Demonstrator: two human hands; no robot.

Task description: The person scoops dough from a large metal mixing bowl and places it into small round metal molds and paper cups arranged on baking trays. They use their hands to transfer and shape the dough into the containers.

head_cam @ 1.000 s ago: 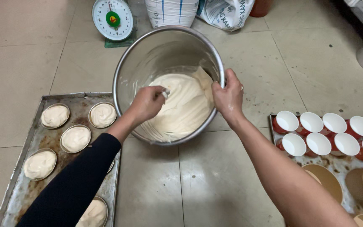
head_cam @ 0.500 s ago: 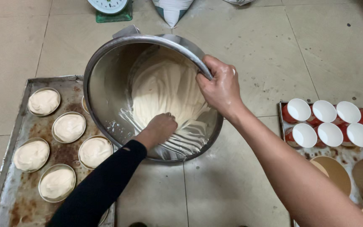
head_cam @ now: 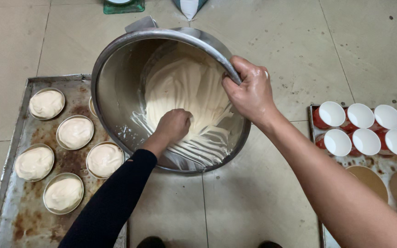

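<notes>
1. Head view, surroundings: a large round stainless-steel mixing bowl sat tilted on the beige tiled floor, its mouth turned toward the camera, with pale cream batter spread over its inner wall and streaked toward the lower rim.
2. At 9 o'clock from the bowl lay a rusty rectangular metal baking tray holding small round tins filled with batter; the bowl's left edge overlapped the tray and hid part of one tin.
3. At 3 o'clock stood a second tray with red paper cups, white inside, in two rows, and brown paper cups below them, partly covered by the right forearm.
4. At 12 o'clock, cut by the frame edge, were a green scale base and the tip of a white bag.
5. Hands: the left hand, on a black-sleeved arm, was inside the bowl, fingers curled and pressed into the batter near the lower wall; whether it held anything could not be told.
6. The right hand, bare-armed, was clamped on the bowl's rim at 2 o'clock, thumb inside and fingers over the edge, holding the bowl tilted.
7. The two hands were near each other but not touching.
</notes>
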